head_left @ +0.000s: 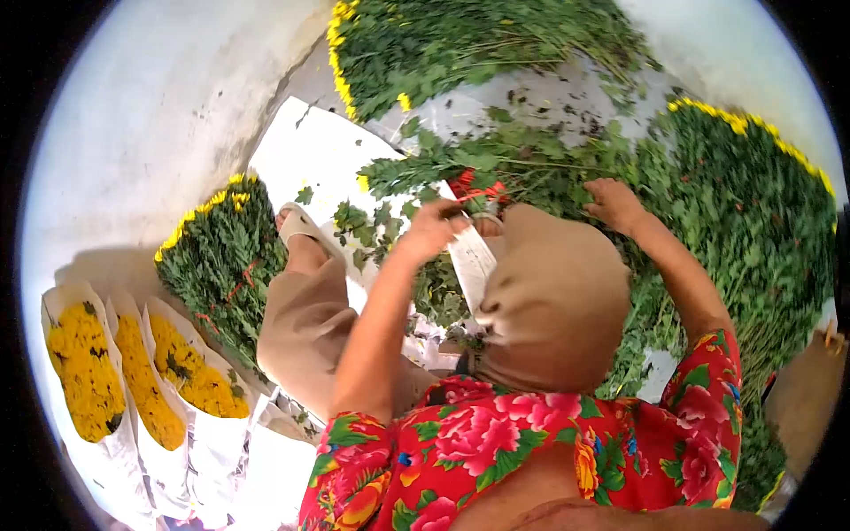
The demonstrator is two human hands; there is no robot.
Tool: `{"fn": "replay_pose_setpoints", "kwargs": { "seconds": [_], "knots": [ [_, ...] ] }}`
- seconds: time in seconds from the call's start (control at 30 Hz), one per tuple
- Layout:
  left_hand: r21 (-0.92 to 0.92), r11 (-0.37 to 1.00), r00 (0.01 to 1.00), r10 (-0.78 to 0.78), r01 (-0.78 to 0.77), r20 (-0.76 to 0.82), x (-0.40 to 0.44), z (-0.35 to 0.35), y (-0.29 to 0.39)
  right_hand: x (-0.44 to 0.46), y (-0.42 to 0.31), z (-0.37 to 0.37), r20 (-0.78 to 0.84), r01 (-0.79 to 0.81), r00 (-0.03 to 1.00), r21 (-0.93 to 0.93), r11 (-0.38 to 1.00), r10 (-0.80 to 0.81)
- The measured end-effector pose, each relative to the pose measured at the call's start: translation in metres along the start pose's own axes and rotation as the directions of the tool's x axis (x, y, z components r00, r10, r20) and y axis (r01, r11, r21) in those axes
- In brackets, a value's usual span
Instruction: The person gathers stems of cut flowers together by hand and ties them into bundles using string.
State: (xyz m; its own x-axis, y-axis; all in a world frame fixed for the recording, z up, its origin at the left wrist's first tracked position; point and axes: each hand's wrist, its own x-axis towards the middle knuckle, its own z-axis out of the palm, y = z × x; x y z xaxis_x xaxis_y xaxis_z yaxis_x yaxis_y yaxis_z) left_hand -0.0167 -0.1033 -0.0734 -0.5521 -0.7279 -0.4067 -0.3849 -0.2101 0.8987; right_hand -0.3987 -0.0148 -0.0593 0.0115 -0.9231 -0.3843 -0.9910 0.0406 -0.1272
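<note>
My left hand (pixel 429 232) is beside the raised knee, its fingers closed on a thin red tie (pixel 482 193). More red ties (pixel 465 181) lie just past it. A bunch of leafy green stems (pixel 531 159) with a yellow bloom at its left end stretches across in front of both hands. My right hand (pixel 614 205) is at the right end of this bunch, fingers curled near the stems; whether it grips any is unclear. A pale strip (pixel 472 261) runs down beside my left hand.
Large piles of yellow-tipped stems lie at the top (pixel 478 44) and right (pixel 744 221). A smaller pile (pixel 226 257) is left of the foot. Wrapped yellow bouquets (pixel 84 372) stand at lower left. A white sheet (pixel 305 150) covers the floor, beside a wall (pixel 159 115).
</note>
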Motion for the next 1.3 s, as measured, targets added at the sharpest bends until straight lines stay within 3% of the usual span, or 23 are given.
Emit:
{"fn": "replay_pose_setpoints", "kwargs": {
  "seconds": [0.03, 0.13, 0.17, 0.23, 0.3, 0.37, 0.43, 0.47, 0.53, 0.57, 0.6, 0.67, 0.83, 0.93, 1.0, 1.07, 1.13, 1.17, 1.23, 1.3],
  "knots": [
    [-0.17, 0.979, 0.991, -0.096, 0.11, 0.093, 0.011, -0.006, -0.032, 0.029, -0.025, 0.002, 0.013, 0.007, 1.0, -0.005, 1.0, -0.007],
    [-0.303, 0.854, 0.905, -0.417, 0.423, 0.086, 0.032, -0.017, -0.06, 0.113, -0.058, 0.005, 0.042, 0.164, 0.986, -0.05, 0.985, -0.162],
    [-0.306, 0.848, 0.901, -0.424, 0.432, 0.095, 0.046, -0.022, -0.064, 0.147, -0.061, 0.003, 0.043, 0.186, 0.982, -0.041, 0.982, -0.184],
    [-0.452, 0.806, 0.906, -0.424, 0.381, 0.008, 0.064, -0.032, -0.078, 0.213, -0.061, 0.013, -0.175, 0.238, 0.953, -0.074, 0.968, -0.248],
    [-0.509, 0.771, 0.911, -0.406, 0.383, 0.071, 0.078, -0.04, -0.087, 0.286, -0.05, 0.029, -0.268, 0.057, 0.956, -0.218, 0.974, -0.116],
    [-0.55, 0.729, 0.899, -0.426, 0.407, 0.101, 0.086, -0.045, -0.097, 0.339, -0.045, 0.023, -0.38, 0.04, 0.918, -0.202, 0.979, -0.116],
    [-0.574, 0.684, 0.875, -0.467, 0.45, 0.13, 0.09, -0.047, -0.109, 0.394, -0.044, 0.013, -0.349, -0.124, 0.936, -0.246, 0.961, 0.032],
    [-0.556, 0.684, 0.865, -0.481, 0.472, 0.143, 0.096, -0.06, -0.108, 0.412, -0.047, 0.011, -0.347, -0.13, 0.937, -0.238, 0.963, 0.04],
    [-0.625, 0.611, 0.849, -0.501, 0.485, 0.169, 0.102, -0.057, -0.124, 0.439, -0.049, -0.007, -0.428, -0.126, 0.9, -0.44, 0.889, -0.084],
    [-0.644, 0.586, 0.838, -0.518, 0.492, 0.17, 0.106, -0.058, -0.13, 0.46, -0.048, -0.018, -0.394, -0.104, 0.912, -0.485, 0.868, -0.111],
    [-0.653, 0.585, 0.843, -0.513, 0.481, 0.162, 0.105, -0.059, -0.133, 0.472, -0.05, -0.025, -0.4, -0.104, 0.909, -0.485, 0.868, -0.114],
    [-0.635, 0.595, 0.833, -0.535, 0.492, 0.143, 0.109, -0.065, -0.133, 0.497, -0.055, -0.034, -0.257, -0.055, 0.963, -0.494, 0.868, -0.085],
    [-0.667, 0.595, 0.813, -0.581, 0.449, 0.029, 0.122, -0.076, -0.121, 0.532, -0.03, -0.021, -0.278, -0.018, 0.956, -0.37, 0.929, -0.092],
    [-0.661, 0.62, 0.831, -0.557, 0.422, 0.008, 0.13, -0.075, -0.114, 0.532, -0.03, -0.026, -0.405, 0.068, 0.902, -0.208, 0.976, -0.149],
    [-0.652, 0.637, 0.853, -0.522, 0.411, 0.027, 0.128, -0.068, -0.11, 0.533, -0.045, -0.031, -0.163, 0.016, 0.984, -0.318, 0.948, -0.071],
    [-0.644, 0.648, 0.862, -0.506, 0.406, 0.034, 0.126, -0.061, -0.106, 0.528, -0.052, -0.039, -0.177, 0.024, 0.981, -0.296, 0.955, -0.08],
    [-0.597, 0.662, 0.854, -0.515, 0.454, 0.078, 0.119, -0.057, -0.102, 0.53, -0.053, -0.033, -0.212, -0.033, 0.973, -0.51, 0.86, -0.089],
    [-0.605, 0.652, 0.848, -0.526, 0.456, 0.072, 0.114, -0.058, -0.101, 0.53, -0.053, -0.029, -0.218, -0.038, 0.972, -0.5, 0.865, -0.083],
    [-0.601, 0.652, 0.845, -0.529, 0.462, 0.076, 0.108, -0.058, -0.102, 0.529, -0.048, -0.022, -0.296, -0.051, 0.955, -0.266, 0.963, -0.031],
    [-0.607, 0.649, 0.845, -0.53, 0.459, 0.071, 0.104, -0.06, -0.104, 0.526, -0.043, -0.028, -0.286, -0.025, 0.957, -0.271, 0.962, -0.055]
  ]
}}
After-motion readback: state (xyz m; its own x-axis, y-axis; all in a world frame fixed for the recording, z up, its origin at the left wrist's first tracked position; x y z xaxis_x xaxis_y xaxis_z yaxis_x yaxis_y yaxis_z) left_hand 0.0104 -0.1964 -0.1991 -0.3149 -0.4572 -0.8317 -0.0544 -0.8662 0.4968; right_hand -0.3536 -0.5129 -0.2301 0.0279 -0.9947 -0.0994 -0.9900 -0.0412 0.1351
